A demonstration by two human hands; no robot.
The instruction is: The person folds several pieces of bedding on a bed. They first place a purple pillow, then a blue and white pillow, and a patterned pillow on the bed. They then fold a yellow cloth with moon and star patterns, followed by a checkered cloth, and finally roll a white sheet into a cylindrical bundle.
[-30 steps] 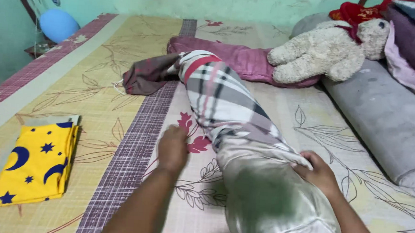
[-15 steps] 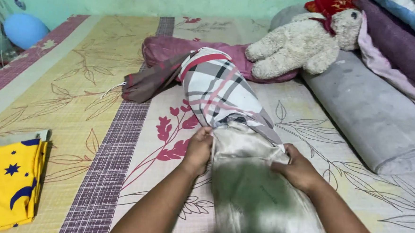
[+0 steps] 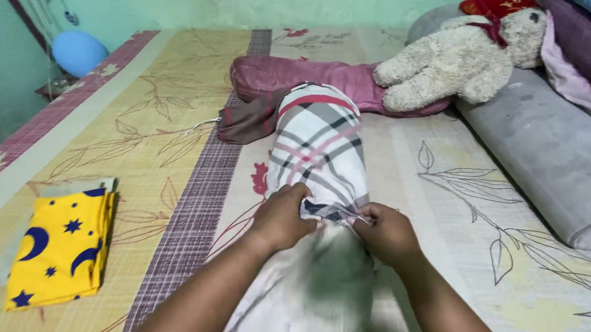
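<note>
Both hands now sit close together, pinching the open edge of the checked grey, white and red cloth cover. Before, they were apart on the shiny white long pillow. The left hand and right hand have fingers curled tight on the cloth. The pillow lies on a leaf-patterned bed sheet by a green wall.

Left hand and right hand bare, forearms unsleeved, no rings

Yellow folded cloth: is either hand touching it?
No, the yellow folded cloth lies apart while left hand and right hand grip the plaid cover.
</note>
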